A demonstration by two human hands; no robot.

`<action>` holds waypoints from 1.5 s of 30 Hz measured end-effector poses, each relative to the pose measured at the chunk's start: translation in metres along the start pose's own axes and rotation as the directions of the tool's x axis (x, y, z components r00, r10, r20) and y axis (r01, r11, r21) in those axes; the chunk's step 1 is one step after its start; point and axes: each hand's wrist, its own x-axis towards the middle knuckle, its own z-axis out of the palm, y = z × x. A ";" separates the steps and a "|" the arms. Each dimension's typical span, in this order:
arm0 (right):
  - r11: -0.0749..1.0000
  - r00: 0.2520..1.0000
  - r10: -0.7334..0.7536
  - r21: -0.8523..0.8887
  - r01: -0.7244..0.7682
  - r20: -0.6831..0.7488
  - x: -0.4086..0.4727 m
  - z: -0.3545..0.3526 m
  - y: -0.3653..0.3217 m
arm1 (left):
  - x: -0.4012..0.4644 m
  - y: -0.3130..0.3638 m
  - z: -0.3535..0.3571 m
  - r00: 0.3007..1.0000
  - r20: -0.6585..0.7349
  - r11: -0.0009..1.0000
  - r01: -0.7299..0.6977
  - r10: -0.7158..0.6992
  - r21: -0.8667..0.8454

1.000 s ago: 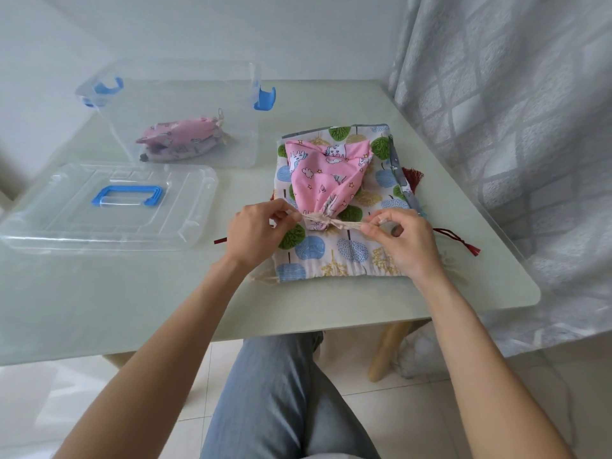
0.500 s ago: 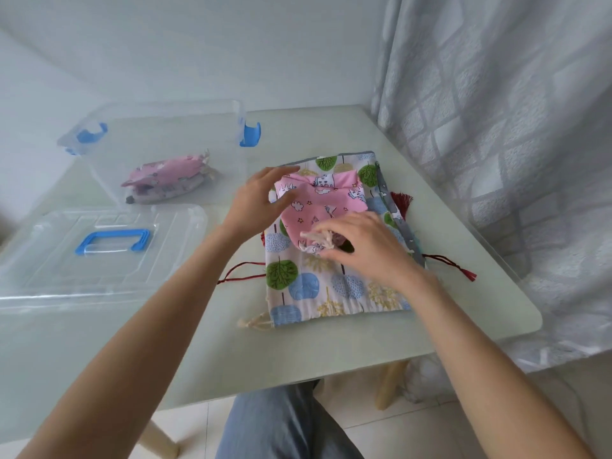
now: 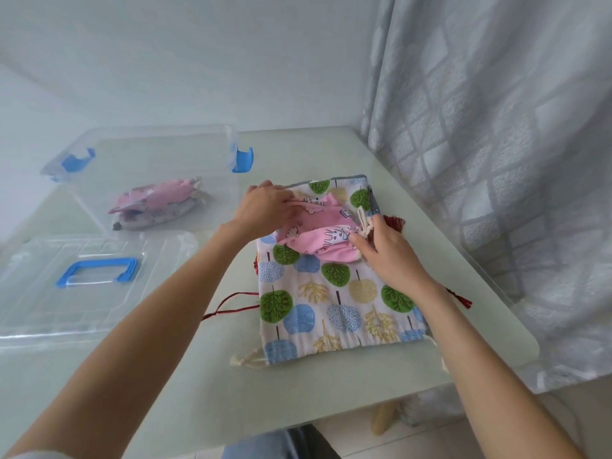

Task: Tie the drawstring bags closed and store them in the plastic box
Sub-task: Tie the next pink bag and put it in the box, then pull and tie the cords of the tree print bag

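A pink drawstring bag (image 3: 318, 233) with its cord tied lies crosswise on a larger tree-print bag (image 3: 334, 299) on the table. My left hand (image 3: 265, 203) grips the pink bag's left end. My right hand (image 3: 387, 250) holds its gathered right end, where the cream cord knot (image 3: 364, 223) sticks up. The clear plastic box (image 3: 149, 167) with blue latches stands at the back left. Tied pink bags (image 3: 155, 207) lie inside it.
The clear box lid (image 3: 92, 279) with a blue handle lies at the left. A red cord (image 3: 228, 304) and red tassels (image 3: 395, 222) poke out from under the tree-print bag. A grey curtain (image 3: 496, 127) hangs along the table's right edge.
The cord was being pulled tight near the front of the tree-print bag. Both hands have since turned the pink bag sideways and moved it toward the back, now gripping its two ends.
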 end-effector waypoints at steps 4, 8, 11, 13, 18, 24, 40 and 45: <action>0.989 0.989 -0.063 0.128 0.080 -0.130 0.005 -0.006 -0.023 | -0.036 -0.007 -0.033 0.980 -0.142 0.935 0.081 -0.137 -0.344; 0.966 0.990 -0.108 0.224 0.126 -0.092 0.021 -0.008 -0.050 | -0.070 -0.025 -0.051 0.952 -0.171 0.891 0.160 -0.253 -0.425; 0.927 0.989 -0.130 0.345 0.146 -0.068 0.043 0.002 -0.077 | -0.083 -0.043 -0.068 0.903 -0.187 0.773 0.206 -0.386 -0.600; 0.876 0.989 -0.144 0.460 0.148 -0.044 0.062 0.013 -0.103 | -0.089 -0.057 -0.088 0.852 -0.211 0.686 0.213 -0.478 -0.695; 0.744 0.978 -0.172 0.635 0.207 -0.117 0.120 0.018 -0.161 | -0.070 -0.097 -0.144 0.781 -0.377 0.746 0.163 -0.498 -0.646; 0.741 0.964 -0.199 0.617 0.266 -0.176 0.207 0.025 -0.214 | -0.036 -0.154 -0.183 0.726 -0.474 0.834 0.252 -0.498 -0.491; 0.879 0.875 -0.468 0.170 0.445 0.127 0.225 0.065 -0.187 | -0.047 -0.178 -0.135 0.841 -0.413 0.936 0.298 -0.350 -0.188; 0.871 0.891 -0.450 0.189 0.453 -0.060 0.136 0.043 -0.144 | -0.082 -0.091 -0.104 0.894 -0.386 0.871 0.011 -0.229 -0.491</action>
